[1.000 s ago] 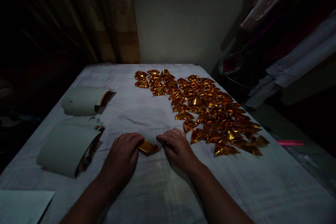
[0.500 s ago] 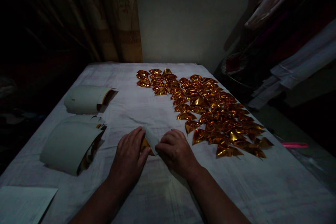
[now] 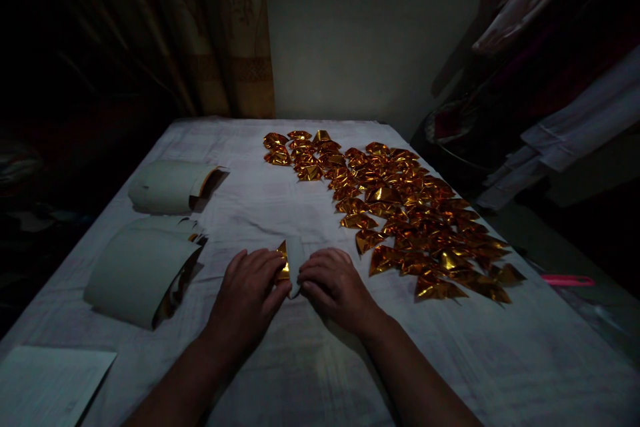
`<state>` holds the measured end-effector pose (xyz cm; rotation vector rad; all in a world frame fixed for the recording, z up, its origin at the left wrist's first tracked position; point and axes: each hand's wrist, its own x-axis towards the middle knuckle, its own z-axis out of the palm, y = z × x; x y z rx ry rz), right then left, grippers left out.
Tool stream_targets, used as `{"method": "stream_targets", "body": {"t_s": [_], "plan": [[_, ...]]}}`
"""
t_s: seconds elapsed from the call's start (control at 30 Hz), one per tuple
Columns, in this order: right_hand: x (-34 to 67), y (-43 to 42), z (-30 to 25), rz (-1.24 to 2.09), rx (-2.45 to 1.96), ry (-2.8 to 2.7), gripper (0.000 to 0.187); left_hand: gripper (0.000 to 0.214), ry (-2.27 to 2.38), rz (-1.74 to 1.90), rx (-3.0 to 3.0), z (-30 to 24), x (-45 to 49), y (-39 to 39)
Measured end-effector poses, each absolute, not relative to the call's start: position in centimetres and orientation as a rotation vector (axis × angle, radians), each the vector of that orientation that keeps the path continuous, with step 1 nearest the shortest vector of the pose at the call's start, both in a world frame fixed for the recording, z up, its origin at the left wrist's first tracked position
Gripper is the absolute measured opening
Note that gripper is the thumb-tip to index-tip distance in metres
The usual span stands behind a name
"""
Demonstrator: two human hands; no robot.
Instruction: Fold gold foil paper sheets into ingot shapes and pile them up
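Observation:
Between my two hands is a partly folded sheet of gold foil paper (image 3: 296,260), a pale backing strip on its right and shiny gold on its left. My left hand (image 3: 249,290) has its fingers and thumb closed on the gold side. The fingers of my right hand (image 3: 337,287) are curled and pinch the pale edge. Beyond and to the right lie many folded gold foil pieces (image 3: 383,195), spread in a dense group. Two curved stacks of foil paper, the nearer stack (image 3: 137,270) and the farther stack (image 3: 165,185), rest to the left, pale side up.
A white checked cloth covers the table (image 3: 310,373). At the front left corner lies a flat pale sheet (image 3: 53,380). A curtain (image 3: 235,33) and a pale wall (image 3: 370,40) stand behind. Hanging clothes (image 3: 585,113) and a pink handle (image 3: 567,279) are beyond the right edge.
The foil paper has turned from slanting to nearly upright in view, with its gold side showing more at the left. Both hands stay close to it; the whole view has shifted slightly.

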<state>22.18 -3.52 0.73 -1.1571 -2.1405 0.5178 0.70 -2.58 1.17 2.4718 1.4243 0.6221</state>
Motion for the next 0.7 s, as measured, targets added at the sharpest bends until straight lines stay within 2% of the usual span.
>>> {"method": "stream_targets", "body": {"t_s": [0.37, 0.7], "plan": [[21.0, -3.5, 0.1, 0.477, -1.344, -1.995, 0.011, 0.041, 1.41, 0.537, 2.379, 1.4, 0.3, -2.5], [20.2, -3.3, 0.2, 0.424, -1.392, -1.999, 0.013, 0.039, 1.402, 0.523, 2.362, 1.6, 0.5, -2.5]]}}
